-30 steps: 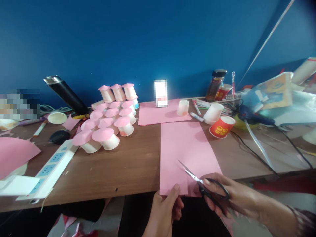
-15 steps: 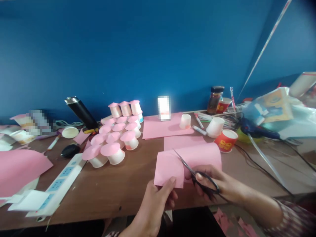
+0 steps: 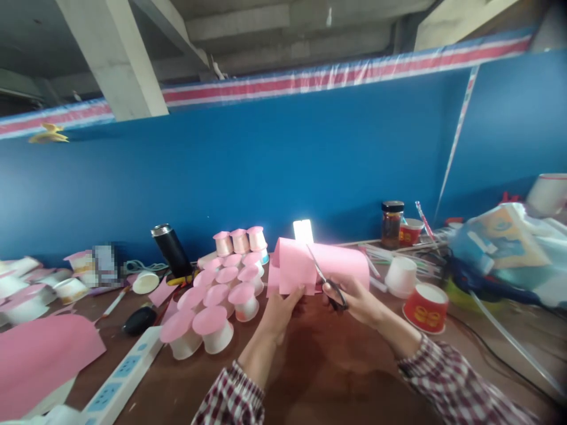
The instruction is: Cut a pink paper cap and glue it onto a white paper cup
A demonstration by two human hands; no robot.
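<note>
My left hand [image 3: 278, 308] pinches the lower left edge of a pink paper sheet [image 3: 341, 264], holding it raised above the brown table [image 3: 336, 366]. My right hand [image 3: 354, 297] grips black-handled scissors [image 3: 325, 280], whose blades reach up into the sheet's lower edge. The sheet curls over at its top. Both forearms wear checked sleeves.
A cluster of white cups with pink paper caps [image 3: 221, 295] stands left of my hands. A white power strip [image 3: 119, 381], a black flask [image 3: 172, 251], a red cup [image 3: 426, 307], a white cup [image 3: 401, 275], a jar [image 3: 392, 224] and a pile of bags [image 3: 500, 248] surround the work spot.
My view has tilted upward. Both hands have lifted the pink sheet off the table and moved it farther from me, with the scissors cut deeper into it.
</note>
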